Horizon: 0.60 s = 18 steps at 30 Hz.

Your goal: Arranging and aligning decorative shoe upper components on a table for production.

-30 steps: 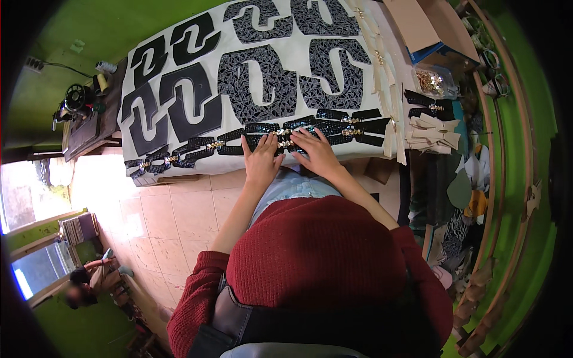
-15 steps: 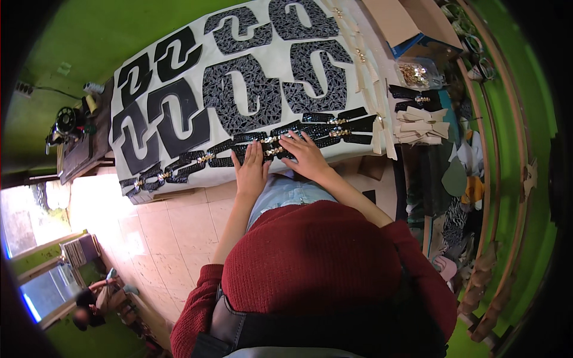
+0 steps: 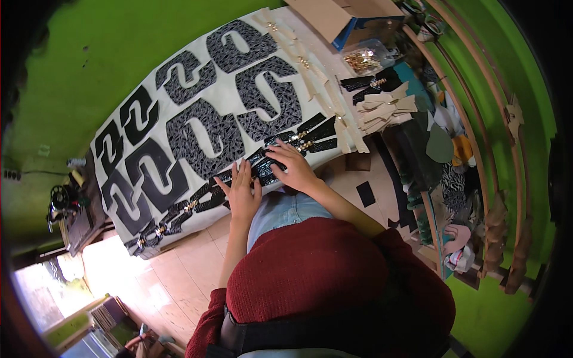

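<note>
My left hand (image 3: 242,192) lies on the row of shiny black textured straps (image 3: 207,194) along the table's near edge, with its fingers stretched out and thumb apart. Beside it, my right hand (image 3: 291,166) rests on the same row, fingers spread over the straps. Gold-coloured ornaments join the straps at intervals, such as the gold ornament (image 3: 191,206) left of my hands. Part of the row is hidden under both palms. Just beyond lie S-shaped flat pieces, some plain black like the black piece (image 3: 156,173), others grey-and-black patterned like the patterned piece (image 3: 200,140).
Cream straps with gold ornaments (image 3: 310,70) line the table's right end. Past them are a cardboard box (image 3: 352,21), a bag of gold-coloured parts (image 3: 362,59) and a pile of cream pieces (image 3: 388,107). A sewing machine (image 3: 62,200) stands at the left.
My view has turned, so the table sits more tilted and further left. Both hands stay on the black straps, and the fingers of my left hand are more spread.
</note>
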Tool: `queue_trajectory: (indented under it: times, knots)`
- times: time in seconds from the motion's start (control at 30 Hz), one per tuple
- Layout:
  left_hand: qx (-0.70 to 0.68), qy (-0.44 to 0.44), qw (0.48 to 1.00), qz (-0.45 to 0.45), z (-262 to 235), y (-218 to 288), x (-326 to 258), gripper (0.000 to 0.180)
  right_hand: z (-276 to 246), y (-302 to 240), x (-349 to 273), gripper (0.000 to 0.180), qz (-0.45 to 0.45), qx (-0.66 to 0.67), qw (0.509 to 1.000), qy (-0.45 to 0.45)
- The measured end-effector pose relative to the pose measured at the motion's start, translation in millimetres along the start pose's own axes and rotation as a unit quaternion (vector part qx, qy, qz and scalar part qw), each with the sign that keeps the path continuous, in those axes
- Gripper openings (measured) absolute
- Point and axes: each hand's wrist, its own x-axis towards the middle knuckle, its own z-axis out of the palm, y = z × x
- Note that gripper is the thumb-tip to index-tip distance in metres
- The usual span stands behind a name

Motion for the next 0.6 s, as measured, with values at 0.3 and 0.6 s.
queue_trajectory:
  times: [0.3,0.6]
  knots:
    - [-0.051,-0.04,0.981,0.184,27.3,102.3,84.3,0.044,-111.9,74.7,-12.0,0.023,0.087,-0.065,0.964,0.242]
    - [-0.078,-0.119,0.968,0.205,89.8,225.5,193.7,0.024,-262.7,202.1,-20.3,0.03,0.152,-0.22,0.927,0.262]
